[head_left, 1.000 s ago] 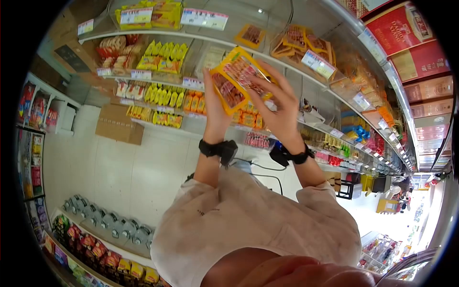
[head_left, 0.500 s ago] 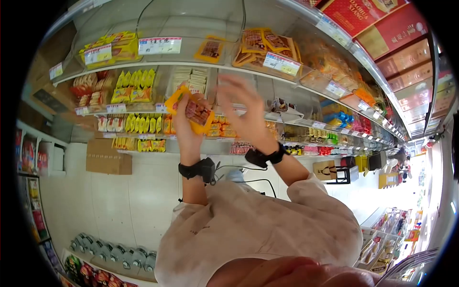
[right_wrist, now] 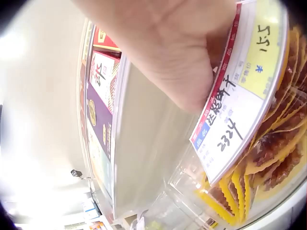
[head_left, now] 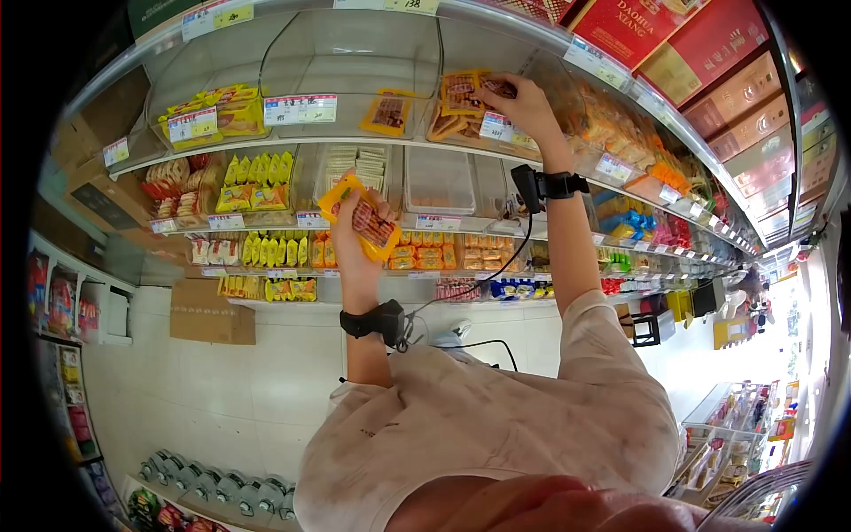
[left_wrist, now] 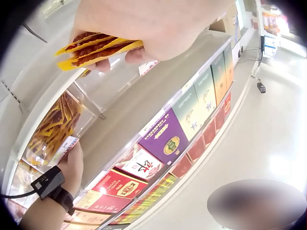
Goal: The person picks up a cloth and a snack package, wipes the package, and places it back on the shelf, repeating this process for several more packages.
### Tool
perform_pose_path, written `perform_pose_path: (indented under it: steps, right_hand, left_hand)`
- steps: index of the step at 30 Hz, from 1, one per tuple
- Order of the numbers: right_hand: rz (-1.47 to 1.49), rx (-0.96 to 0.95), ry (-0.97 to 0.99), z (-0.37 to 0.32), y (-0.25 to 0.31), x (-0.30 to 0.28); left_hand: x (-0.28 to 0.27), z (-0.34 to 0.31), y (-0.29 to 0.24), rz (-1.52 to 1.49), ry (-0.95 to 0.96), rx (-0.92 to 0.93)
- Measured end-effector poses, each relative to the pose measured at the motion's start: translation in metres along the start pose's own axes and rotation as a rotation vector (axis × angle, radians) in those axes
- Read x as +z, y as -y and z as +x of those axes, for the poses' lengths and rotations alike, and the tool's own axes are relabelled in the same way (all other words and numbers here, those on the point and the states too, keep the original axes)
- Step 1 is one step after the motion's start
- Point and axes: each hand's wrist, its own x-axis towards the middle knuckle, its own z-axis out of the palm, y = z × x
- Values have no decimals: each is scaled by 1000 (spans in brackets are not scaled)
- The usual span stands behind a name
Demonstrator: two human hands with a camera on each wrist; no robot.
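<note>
Head view: lower left of the white price tag (head_left: 507, 131), my left hand (head_left: 356, 248) grips yellow-edged snack packets (head_left: 372, 225); just beside the tag, my right hand (head_left: 528, 108) is at the piled packets (head_left: 460, 94), pinching or not, I cannot tell.

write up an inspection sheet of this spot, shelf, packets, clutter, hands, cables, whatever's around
surface: upper shelf, divided by clear walls, price tags along its edge
job's things: orange-edged packets stacked in the left hand; similar packets in a compartment at the right; a single packet lies left of those
clutter: yellow-wrapped snacks farther left on that shelf
left hand: grips the stack
right hand: fingers at the compartment's packets, grip unclear
cables: black cable hangs from the right wrist camera, crossing in front of the lower shelves
surroundings: tiled floor, cardboard box, red gift boxes
spills: nothing seen
</note>
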Motion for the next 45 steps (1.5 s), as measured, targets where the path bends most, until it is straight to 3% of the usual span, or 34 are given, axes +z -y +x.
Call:
perform_pose_path:
  steps: [5,8,12,15,18,21,24,30,33,36,39,43,45]
  right_hand:
    - [26,-40,-37,1,-9,3]
    - [7,-46,-188,-4,-5,5]
    - [57,-249,-563,-19,9,2]
    - [302,-248,-561,-43,26,-2]
    - [844,-140,-214,-95,70,-4]
    - [1523,140,136,-142,100,-2]
    - [1870,304,400,-167,94,9]
    - [1964,422,280,-173,85,31]
    - [1243,100,177,-177,86,59]
    - [716,-13,159,-185,104,85]
    - [372,-301,102,-188,93,121]
    - [165,-384,49,-190,90,126]
    - [168,-397,50,-188,96,121]
  left_hand:
    - [8,-2,1,-4,5,2]
    - [7,-2,2,-9,23,2]
    - [3,-3,2,30,-15,12]
    - [2,-3,1,60,-4,24]
    - [2,-1,3,-14,27,18]
    - [-5,3,8,-65,37,6]
    - [-4,1,8,-11,6,11]
    - [-2,1,14,43,-48,-26]
    - [-9,2,17,39,-61,-34]
    - [9,-3,19,6,-99,-7]
    - [14,-8,20,5,-142,-7]
    - [10,-10,15,-60,-27,-13]
    - [6,-11,18,70,-12,19]
